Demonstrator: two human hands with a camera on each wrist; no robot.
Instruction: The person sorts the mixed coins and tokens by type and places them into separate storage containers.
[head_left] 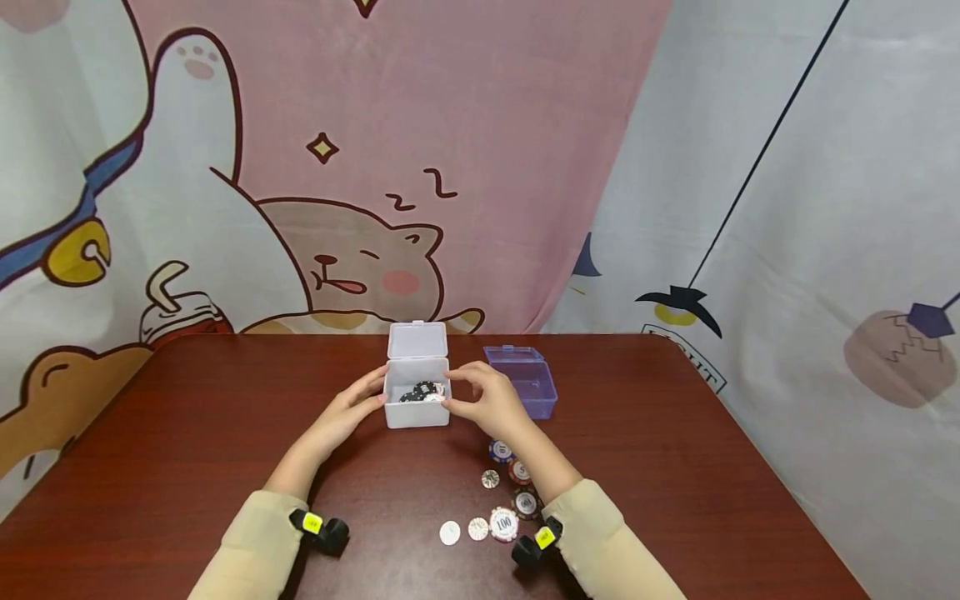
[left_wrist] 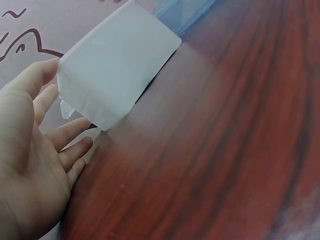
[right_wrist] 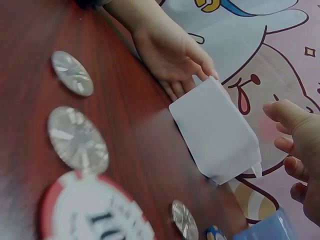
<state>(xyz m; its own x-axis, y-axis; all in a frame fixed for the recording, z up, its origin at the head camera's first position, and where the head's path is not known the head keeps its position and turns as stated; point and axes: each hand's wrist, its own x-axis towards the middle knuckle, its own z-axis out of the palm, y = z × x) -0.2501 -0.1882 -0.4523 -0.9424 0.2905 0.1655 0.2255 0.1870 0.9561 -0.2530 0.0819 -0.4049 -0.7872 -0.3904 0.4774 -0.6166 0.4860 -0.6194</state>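
Note:
A white plastic box [head_left: 417,416] stands on the table with its lid [head_left: 417,340] tipped back. Black and white poker chips [head_left: 423,390] lie inside it. My left hand [head_left: 345,421] touches the box's left side, thumb toward the front corner, with the other fingers loosely spread in the left wrist view. On the right, my right hand [head_left: 491,402] is beside the box, thumb and forefinger close to its right wall. The right wrist view shows a gap between that hand's fingertips and the box, and nothing in its grasp.
A translucent blue-purple box [head_left: 542,407] with its lid up stands right of the white one, partly behind my right hand. Several poker chips [head_left: 504,524] and silvery coins [head_left: 477,528] lie nearer me, by the right forearm. A printed cloth [head_left: 465,125] hangs behind the table [head_left: 360,542].

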